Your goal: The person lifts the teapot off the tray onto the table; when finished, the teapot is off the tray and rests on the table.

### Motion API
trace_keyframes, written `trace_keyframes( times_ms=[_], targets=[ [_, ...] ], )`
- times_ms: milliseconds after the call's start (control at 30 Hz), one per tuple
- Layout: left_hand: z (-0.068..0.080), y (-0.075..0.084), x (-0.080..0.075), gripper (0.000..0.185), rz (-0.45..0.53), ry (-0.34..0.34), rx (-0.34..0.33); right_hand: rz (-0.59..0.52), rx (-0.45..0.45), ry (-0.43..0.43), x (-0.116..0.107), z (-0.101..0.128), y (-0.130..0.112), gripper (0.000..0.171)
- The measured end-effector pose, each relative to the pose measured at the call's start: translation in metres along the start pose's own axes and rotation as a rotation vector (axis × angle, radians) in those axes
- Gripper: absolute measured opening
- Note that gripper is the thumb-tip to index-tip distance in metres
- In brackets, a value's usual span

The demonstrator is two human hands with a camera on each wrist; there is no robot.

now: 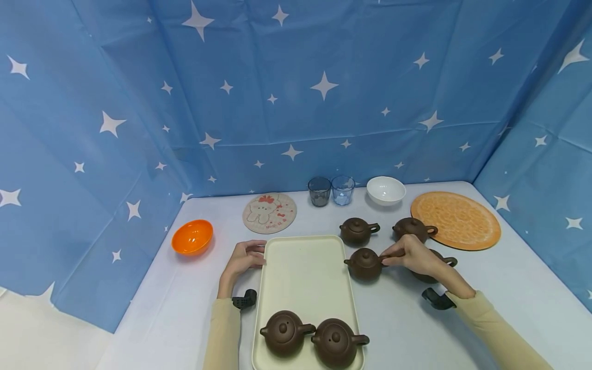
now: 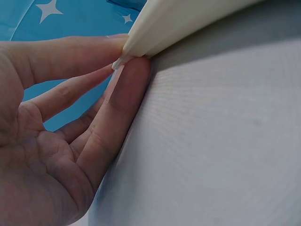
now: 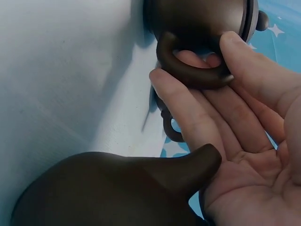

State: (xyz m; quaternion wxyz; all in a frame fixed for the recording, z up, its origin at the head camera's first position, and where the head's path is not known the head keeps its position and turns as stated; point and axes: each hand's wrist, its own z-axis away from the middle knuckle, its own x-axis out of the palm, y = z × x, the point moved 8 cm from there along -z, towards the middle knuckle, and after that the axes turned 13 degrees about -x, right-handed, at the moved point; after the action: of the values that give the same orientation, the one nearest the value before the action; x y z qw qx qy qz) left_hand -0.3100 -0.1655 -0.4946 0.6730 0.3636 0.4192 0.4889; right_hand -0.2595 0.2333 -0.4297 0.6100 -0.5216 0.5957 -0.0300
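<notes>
Now the right hand [image 1: 413, 255] pinches the handle of a brown teapot [image 1: 364, 263], which sits on the worktop [image 1: 509, 277] just beside the cream tray [image 1: 302, 272]. Another teapot [image 1: 432, 267] hides right behind that hand. The left hand [image 1: 245, 258] lies flat, fingers straight, touching the tray's far corner.
</notes>
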Motion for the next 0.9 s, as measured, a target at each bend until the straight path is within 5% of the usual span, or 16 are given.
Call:
trace_keyframes(
  times_ms=[400, 900],
  targets=[
    [0.0031, 0.0023, 0.0008, 0.058, 0.025, -0.032, 0.0, 0.048, 0.019, -0.037, 0.0027, -0.003, -0.0003, 0.012],
    [0.0003, -0.0002, 0.001, 0.054, 0.011, 0.005, -0.007, 0.048, 0.047, -0.02, -0.0022, -0.0016, -0.0031, 0.017]
  ],
)
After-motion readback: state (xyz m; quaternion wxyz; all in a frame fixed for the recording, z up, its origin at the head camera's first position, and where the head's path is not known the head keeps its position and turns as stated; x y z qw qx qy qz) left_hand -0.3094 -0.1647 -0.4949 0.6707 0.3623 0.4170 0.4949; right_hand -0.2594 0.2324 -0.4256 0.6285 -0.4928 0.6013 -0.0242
